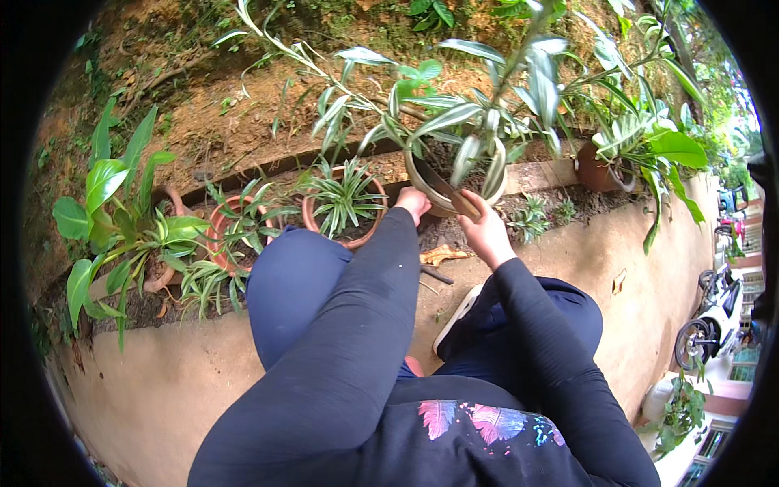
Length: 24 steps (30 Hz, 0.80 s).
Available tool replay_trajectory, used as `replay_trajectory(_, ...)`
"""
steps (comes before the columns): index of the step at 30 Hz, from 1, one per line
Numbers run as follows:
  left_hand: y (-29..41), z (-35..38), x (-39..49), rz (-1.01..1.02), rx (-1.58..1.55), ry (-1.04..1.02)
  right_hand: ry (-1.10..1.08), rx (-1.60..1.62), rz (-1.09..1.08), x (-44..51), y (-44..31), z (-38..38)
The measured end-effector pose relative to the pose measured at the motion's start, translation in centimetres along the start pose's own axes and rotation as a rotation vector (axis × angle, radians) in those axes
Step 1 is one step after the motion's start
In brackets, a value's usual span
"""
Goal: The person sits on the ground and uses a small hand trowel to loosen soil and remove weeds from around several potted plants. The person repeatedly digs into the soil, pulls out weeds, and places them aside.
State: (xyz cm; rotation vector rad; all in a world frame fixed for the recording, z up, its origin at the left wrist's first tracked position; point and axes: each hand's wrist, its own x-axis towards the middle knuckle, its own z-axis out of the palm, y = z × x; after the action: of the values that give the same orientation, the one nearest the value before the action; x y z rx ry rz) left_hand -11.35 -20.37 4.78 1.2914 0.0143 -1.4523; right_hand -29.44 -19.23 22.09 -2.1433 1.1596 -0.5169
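Observation:
Ahead of me stands a cream plant pot (416, 176) holding a tall plant with white-striped leaves (450, 119). My right hand (485, 230) grips the wooden handle of a knife-like tool (467, 208). Its dark, flat blade slants up and left over the near rim, into the pot's mouth; leaves partly cover the soil there. Against the pot's near left side rests my left hand (414, 204), fingers curled. Its fingertips are hidden, so whether it grips the pot is unclear.
Left of the pot are a terracotta pot of striped spider plant (344, 204), another terracotta pot (220, 234) and a broad-leaved plant (115, 237). A brown pot (593, 167) tilts at right. A dry leaf (444, 254) and stick (437, 275) lie before me. Behind rises an earth bank (201, 128).

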Motion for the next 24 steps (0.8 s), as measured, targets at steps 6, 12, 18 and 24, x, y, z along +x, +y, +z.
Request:
replay_trajectory(6,0.1,0.0,-0.9,-0.058,-0.049,0.017,-0.085,-0.806,-0.197,-4.0,-5.5,-0.5)
replay_trajectory(12,-0.3,-2.7,2.4,-0.059,-0.134,-0.040,-0.203,-0.405,-0.178,-3.7,-7.2,-4.6)
replay_trajectory(18,0.5,-0.8,-0.6,-0.095,-0.051,0.012,-0.221,-0.536,-0.078,-2.2,-7.2,-11.8)
replay_trajectory(24,0.9,-1.9,0.3,-0.087,-0.005,-0.036,-0.103,-0.836,-0.270,-4.4,-4.3,-4.8)
